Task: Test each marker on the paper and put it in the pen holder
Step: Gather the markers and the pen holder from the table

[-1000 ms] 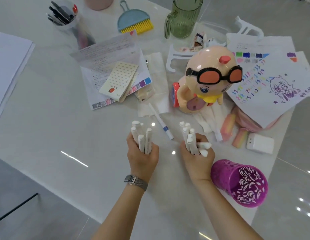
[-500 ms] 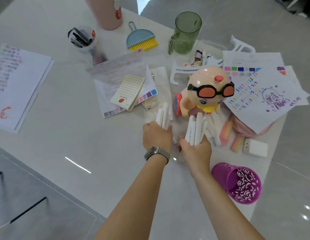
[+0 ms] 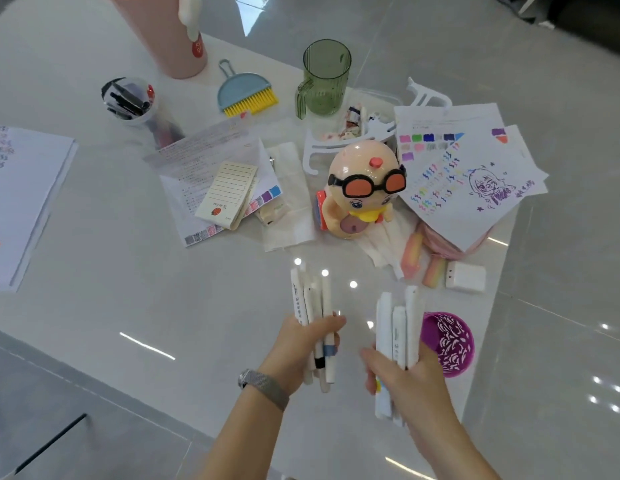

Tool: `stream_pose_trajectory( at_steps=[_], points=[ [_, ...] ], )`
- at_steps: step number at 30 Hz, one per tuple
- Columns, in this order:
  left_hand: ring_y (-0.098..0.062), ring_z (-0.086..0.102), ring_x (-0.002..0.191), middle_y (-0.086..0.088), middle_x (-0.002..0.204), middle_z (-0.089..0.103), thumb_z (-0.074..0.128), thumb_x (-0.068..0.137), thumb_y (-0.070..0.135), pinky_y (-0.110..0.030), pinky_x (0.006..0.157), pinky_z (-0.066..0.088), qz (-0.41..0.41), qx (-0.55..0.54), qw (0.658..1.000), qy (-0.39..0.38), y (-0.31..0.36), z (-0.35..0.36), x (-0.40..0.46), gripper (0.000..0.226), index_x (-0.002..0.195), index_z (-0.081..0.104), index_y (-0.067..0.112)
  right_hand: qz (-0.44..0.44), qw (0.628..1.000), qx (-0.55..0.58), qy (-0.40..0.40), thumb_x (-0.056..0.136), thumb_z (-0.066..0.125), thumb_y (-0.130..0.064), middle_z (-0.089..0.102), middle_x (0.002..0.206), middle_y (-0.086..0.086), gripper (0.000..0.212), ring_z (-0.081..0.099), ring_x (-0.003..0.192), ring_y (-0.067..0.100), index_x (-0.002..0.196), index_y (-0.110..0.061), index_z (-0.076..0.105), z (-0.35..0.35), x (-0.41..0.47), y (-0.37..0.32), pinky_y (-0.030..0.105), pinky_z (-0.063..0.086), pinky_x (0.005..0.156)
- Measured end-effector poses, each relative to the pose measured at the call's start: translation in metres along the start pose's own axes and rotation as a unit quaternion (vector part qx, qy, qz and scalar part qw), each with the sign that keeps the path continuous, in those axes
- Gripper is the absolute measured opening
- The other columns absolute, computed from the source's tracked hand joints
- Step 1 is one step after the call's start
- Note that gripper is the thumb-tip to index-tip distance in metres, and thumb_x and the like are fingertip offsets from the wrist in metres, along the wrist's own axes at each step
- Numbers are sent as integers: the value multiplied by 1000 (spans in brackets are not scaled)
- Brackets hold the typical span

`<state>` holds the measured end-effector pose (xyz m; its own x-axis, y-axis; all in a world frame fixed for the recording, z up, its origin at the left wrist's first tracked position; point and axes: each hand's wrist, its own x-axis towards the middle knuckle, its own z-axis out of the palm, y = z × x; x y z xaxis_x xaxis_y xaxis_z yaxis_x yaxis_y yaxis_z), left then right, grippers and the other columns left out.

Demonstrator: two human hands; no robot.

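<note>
My left hand point(image 3: 299, 348) grips a bundle of several white markers point(image 3: 310, 303) held upright above the table near its front edge. My right hand point(image 3: 410, 382) grips another bundle of white markers point(image 3: 396, 327) just left of the purple pen holder point(image 3: 448, 344), which stands at the table's right front. Sheets of paper with coloured test strokes and a purple drawing point(image 3: 471, 181) lie at the back right.
A pig toy with goggles point(image 3: 362, 192) stands mid-table on tissue. A notepad on printed sheets point(image 3: 227, 194), a green jug point(image 3: 324, 77), a blue dustpan brush point(image 3: 244, 91), a clear cup of pens point(image 3: 128, 100), a pink container point(image 3: 170, 32), a white charger point(image 3: 466, 277) and paper point(image 3: 21, 202) at the left surround it.
Both hands have pulled back from beside the pig toy toward the table's front edge, each still holding its bundle. The right bundle now sits next to the purple holder.
</note>
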<state>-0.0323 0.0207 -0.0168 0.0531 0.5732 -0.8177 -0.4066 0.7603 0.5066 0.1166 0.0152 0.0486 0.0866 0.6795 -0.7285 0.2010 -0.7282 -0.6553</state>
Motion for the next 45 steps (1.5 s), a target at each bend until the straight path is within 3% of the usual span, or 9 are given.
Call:
stream_pose_trajectory(
  at_steps=[5, 9, 12, 15, 20, 26, 33, 41, 45],
  points=[
    [-18, 58, 53, -11, 62, 59, 69, 70, -2, -25, 51, 50, -20, 31, 999, -14, -3, 55, -17, 11, 70, 62, 6, -55, 974, -75, 208, 74, 71, -10, 63, 63, 13, 11, 59, 55, 22, 73, -8, 60, -58, -5, -8, 29, 46, 52],
    [-21, 49, 54, -13, 66, 55, 63, 71, 1, -27, 52, 45, 19, 136, 989, 48, -12, 89, -13, 7, 74, 59, 6, -13, 961, -91, 261, 74, 72, -11, 66, 68, 12, 15, 63, 62, 31, 83, -13, 61, -97, 22, 11, 36, 51, 60],
    [-18, 51, 52, -4, 60, 56, 73, 70, 24, -26, 51, 47, 58, 202, 975, 75, -23, 107, -10, 22, 65, 54, 13, 25, 969, -82, 231, 71, 78, -16, 67, 65, 14, 20, 59, 53, 27, 85, -10, 65, -104, 38, 26, 32, 50, 49],
    [-13, 54, 53, 0, 68, 63, 78, 65, 36, -21, 49, 49, 63, 261, 960, 81, -32, 118, -11, 30, 75, 61, 13, 34, 967, -117, 222, 66, 83, -23, 68, 69, 12, 26, 64, 60, 29, 79, -12, 62, -103, 47, 36, 34, 53, 51],
    [-15, 47, 44, -3, 51, 54, 73, 76, 10, -25, 47, 43, -26, 55, 994, 87, -30, 112, -14, 16, 74, 57, 8, 54, 978, -70, 187, 63, 76, -11, 62, 59, 11, 23, 56, 49, 25, 80, -4, 62, -110, 51, 31, 26, 44, 41],
    [-14, 51, 41, -5, 51, 55, 70, 78, 3, -23, 45, 48, -52, -121, 986, 107, -15, 86, -49, 14, 79, 57, 8, 107, 991, 56, 50, 73, 72, 1, 49, 57, 6, 11, 44, 39, 13, 80, -6, 66, -126, 18, -2, 18, 37, 41],
    [-13, 49, 42, -6, 60, 49, 59, 83, -3, -23, 43, 47, -3, -204, 973, 107, 13, 65, -162, 12, 82, 51, 6, 153, 984, 66, -70, 74, 71, 1, 46, 50, 8, 16, 41, 34, 14, 82, -2, 57, -114, -50, -57, 19, 37, 35],
    [-12, 41, 40, -2, 54, 44, 62, 63, -4, -22, 41, 41, 92, -239, 961, 102, 38, 30, -283, 20, 73, 51, 9, 87, 990, 78, -75, 75, 71, -5, 44, 50, 7, 18, 40, 36, 16, 72, -8, 54, -66, -156, -89, 22, 35, 42],
    [-11, 40, 41, -1, 55, 43, 62, 60, -1, -22, 42, 41, 115, -271, 950, 103, 44, -17, -339, 22, 76, 49, 9, 49, 988, 115, -94, 79, 67, -4, 44, 52, 4, 14, 43, 39, 14, 81, -9, 55, -20, -216, -107, 25, 38, 47]
  ],
)
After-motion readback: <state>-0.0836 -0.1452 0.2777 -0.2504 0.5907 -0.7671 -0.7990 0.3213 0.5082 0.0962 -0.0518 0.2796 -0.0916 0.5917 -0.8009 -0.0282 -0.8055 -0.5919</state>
